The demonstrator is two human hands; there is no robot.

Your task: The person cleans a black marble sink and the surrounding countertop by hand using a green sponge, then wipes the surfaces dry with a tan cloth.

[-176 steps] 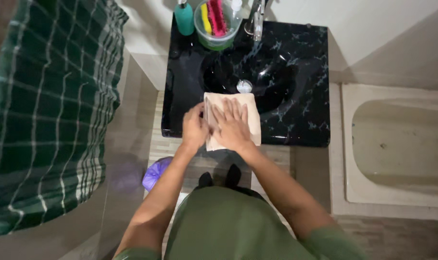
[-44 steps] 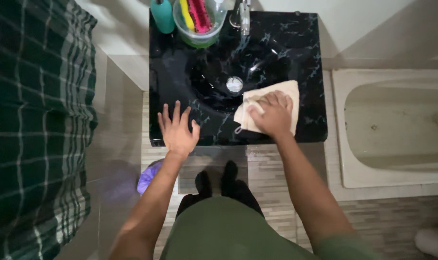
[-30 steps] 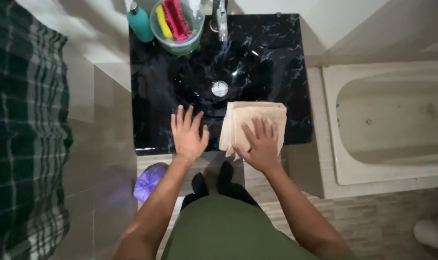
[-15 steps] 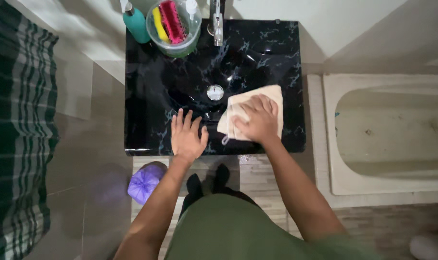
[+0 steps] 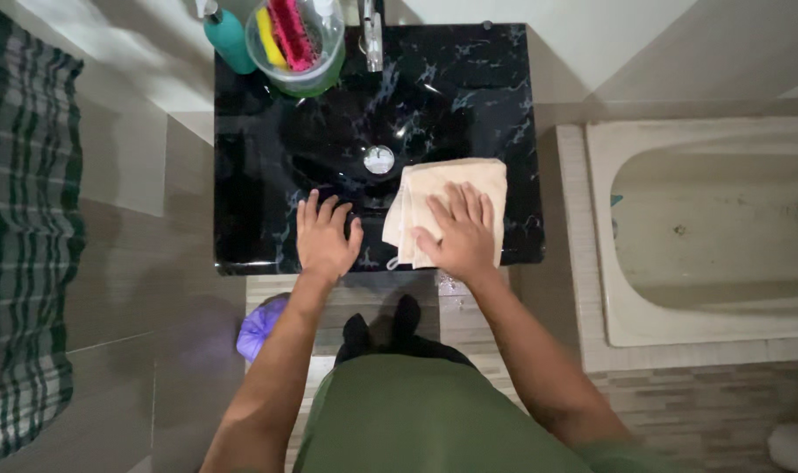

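Observation:
A folded beige cloth (image 5: pixel 416 188) lies on the near right part of a black marbled sink (image 5: pixel 486 96). My right hand (image 5: pixel 458 232) presses flat on the cloth, fingers spread. My left hand (image 5: pixel 325 238) rests flat on the sink's front rim, left of the cloth, holding nothing. The round metal drain (image 5: pixel 379 159) sits just behind the cloth's left corner.
A faucet (image 5: pixel 371 31) stands at the sink's back edge. Beside it are a clear tub of yellow and pink brushes (image 5: pixel 292 39) and a teal bottle (image 5: pixel 227 37). A white bathtub (image 5: pixel 705 228) is to the right, a green plaid cloth (image 5: pixel 22 245) hangs left, a purple bag (image 5: pixel 257 326) lies on the floor.
My right hand slid the cloth back and forth over the sink's right front, and now it lies flattened near the front rim. My left hand stayed on the rim.

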